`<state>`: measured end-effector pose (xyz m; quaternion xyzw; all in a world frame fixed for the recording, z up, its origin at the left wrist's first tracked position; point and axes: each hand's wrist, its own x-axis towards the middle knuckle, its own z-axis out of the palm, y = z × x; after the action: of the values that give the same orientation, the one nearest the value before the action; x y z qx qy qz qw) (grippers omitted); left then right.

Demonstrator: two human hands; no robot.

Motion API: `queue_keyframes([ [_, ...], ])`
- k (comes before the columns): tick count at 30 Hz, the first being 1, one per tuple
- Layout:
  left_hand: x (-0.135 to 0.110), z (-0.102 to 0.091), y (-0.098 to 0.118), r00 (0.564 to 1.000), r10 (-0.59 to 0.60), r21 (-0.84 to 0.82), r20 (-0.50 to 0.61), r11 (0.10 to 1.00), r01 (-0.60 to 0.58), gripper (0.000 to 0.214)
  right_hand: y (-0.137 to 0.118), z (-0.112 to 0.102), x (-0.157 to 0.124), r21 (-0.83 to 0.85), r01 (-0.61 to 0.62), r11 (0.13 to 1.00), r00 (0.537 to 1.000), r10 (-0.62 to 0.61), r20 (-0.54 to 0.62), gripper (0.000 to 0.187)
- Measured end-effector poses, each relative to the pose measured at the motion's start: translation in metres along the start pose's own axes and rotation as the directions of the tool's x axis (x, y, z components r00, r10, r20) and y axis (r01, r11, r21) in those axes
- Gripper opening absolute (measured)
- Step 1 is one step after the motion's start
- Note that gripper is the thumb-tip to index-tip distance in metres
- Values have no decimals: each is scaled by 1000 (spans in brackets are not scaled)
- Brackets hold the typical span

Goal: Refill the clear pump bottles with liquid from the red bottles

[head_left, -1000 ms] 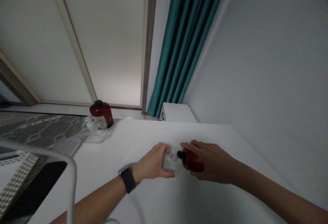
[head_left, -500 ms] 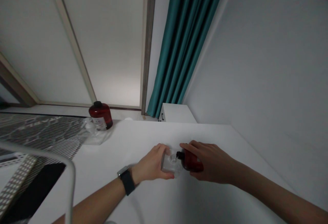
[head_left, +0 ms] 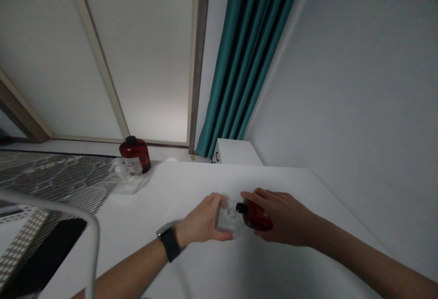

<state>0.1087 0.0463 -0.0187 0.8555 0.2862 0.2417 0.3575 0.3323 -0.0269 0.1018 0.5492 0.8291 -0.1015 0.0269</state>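
Note:
My left hand [head_left: 207, 219] grips a clear, squarish container [head_left: 226, 224] with a round opening on top, thumb and fingers on its two sides. In my right hand [head_left: 284, 217] is a dark red bottle [head_left: 256, 216], tipped over so that its black neck points left. The mouth of the bottle is right at the container's round opening; whether they touch, or whether any liquid flows, I cannot tell. Both hands are low over the white tabletop [head_left: 198, 180]. A dark smartwatch [head_left: 168, 241] is on the left wrist.
Another dark red bottle [head_left: 136, 154] with a black cap stands at the far left, beside clear plastic packaging [head_left: 125, 180]. A white curved tube [head_left: 94, 244] crosses the lower left, near a black flat object [head_left: 51, 253]. A wall [head_left: 359, 107] borders the right side.

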Motion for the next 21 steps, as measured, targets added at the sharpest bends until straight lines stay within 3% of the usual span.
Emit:
queue_keyframes([
  [21,0,0,-1,1000,-1,6,5,1000,1,66,1,0,1,-31,2,1000,1000,-1,7,73],
])
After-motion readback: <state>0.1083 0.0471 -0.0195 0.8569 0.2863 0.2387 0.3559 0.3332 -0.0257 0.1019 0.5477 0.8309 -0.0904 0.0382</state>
